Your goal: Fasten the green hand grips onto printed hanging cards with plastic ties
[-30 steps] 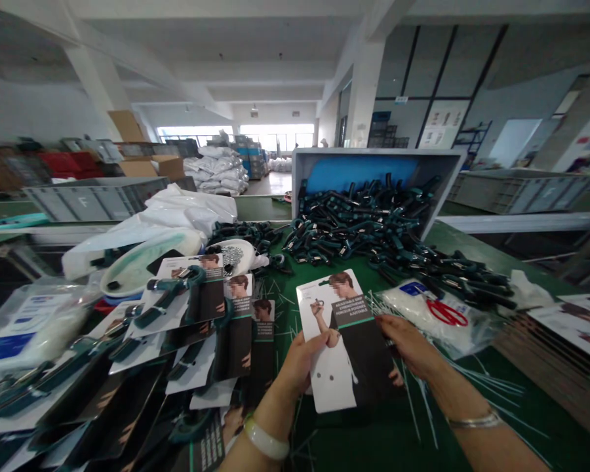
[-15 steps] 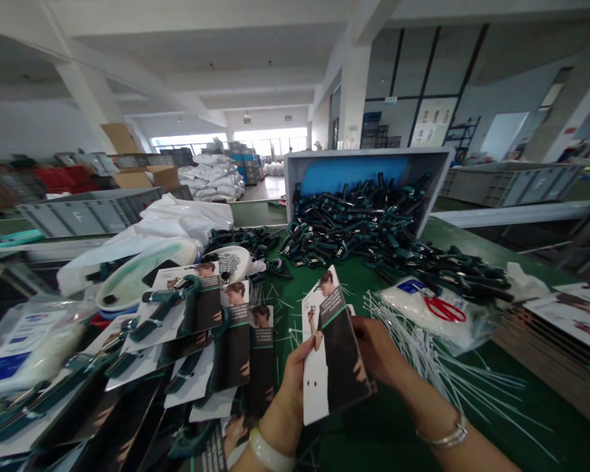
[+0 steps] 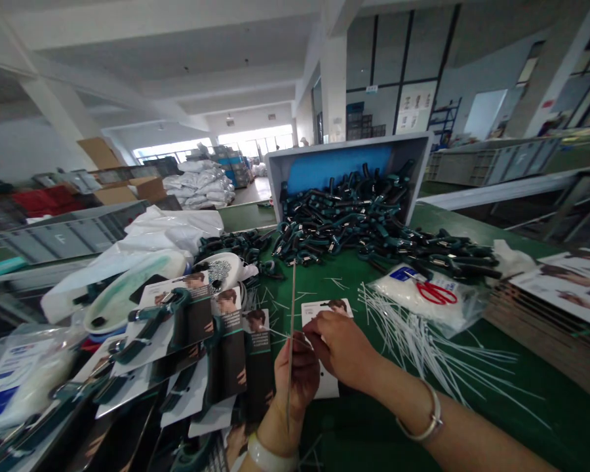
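Note:
My left hand (image 3: pixel 297 373) grips a printed cardboard card (image 3: pixel 291 295), turned edge-on so that only its thin side shows. My right hand (image 3: pixel 341 344) is closed in a pinch close to the card's right face, on a thin white cable tie (image 3: pixel 274 333) whose end pokes out left of the card. Whether the tie's whole length passes through the card is hidden by the fingers. Behind my hands another printed card (image 3: pixel 328 388) lies on the green table. To the left are stacked cards with green-handled tools (image 3: pixel 150 328) on them.
A tipped grey crate (image 3: pixel 270 180) spills many dark green-handled tools (image 3: pixel 339 219). Loose white cable ties (image 3: pixel 423 354) fan out at right, beside a plastic bag (image 3: pixel 398 285) and red-handled scissors (image 3: pixel 437 293). Printed cards (image 3: pixel 570 278) are stacked far right; a white bowl (image 3: pixel 221 269) holds small metal parts.
The card in my left hand has turned from face-on to edge-on. My right hand has come leftward to the card with a cable tie. The card on the table is now more exposed.

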Available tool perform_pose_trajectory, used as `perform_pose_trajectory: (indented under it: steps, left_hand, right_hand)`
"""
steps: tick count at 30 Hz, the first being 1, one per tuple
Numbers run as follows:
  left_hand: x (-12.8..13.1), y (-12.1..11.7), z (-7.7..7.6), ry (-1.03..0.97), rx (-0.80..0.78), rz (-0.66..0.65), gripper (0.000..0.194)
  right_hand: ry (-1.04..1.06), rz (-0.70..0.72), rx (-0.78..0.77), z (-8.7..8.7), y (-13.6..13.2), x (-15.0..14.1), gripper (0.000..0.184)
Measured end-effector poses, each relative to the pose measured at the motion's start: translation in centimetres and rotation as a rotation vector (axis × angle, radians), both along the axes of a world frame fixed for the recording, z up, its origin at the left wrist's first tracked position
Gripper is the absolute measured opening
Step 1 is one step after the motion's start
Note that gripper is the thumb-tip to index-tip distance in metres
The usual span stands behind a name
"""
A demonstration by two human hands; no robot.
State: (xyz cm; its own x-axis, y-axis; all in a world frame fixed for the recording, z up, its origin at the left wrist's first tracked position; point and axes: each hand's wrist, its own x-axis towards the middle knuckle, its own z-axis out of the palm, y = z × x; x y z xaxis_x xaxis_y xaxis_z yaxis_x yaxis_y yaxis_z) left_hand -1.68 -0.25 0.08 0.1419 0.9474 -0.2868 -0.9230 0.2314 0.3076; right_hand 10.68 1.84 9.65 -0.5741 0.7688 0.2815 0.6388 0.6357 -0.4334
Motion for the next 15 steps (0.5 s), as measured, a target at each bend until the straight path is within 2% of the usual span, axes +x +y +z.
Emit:
perform_pose_trajectory:
  steps: [7, 15]
  left_hand:
    - [0.18, -0.59, 0.83, 0.003, 0.035, 0.068, 0.005]
    - [-0.11, -0.72, -0.04, 0.066, 0.134, 0.047, 0.005]
  right_hand:
    - [-0.027, 0.006, -0.031, 0.41, -0.63, -0.08, 0.025]
    - [-0.012, 0.034, -0.049, 0.54, -0.49, -0.50, 0.023]
